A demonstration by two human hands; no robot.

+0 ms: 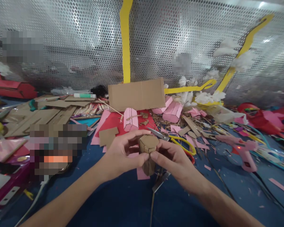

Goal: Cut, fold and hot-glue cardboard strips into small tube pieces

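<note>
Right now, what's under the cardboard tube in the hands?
Under the cardboard tube, held by the left hand and right hand, a pink paper scrap lies on the blue table. The hands cover the rest.

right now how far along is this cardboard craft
Done: a pink paper-covered piece stands on the red sheet. In hand: the left hand and right hand pinch a bare cardboard cylinder. Left: it has no pink covering yet; scissors and glue gun lie beside it.
</note>
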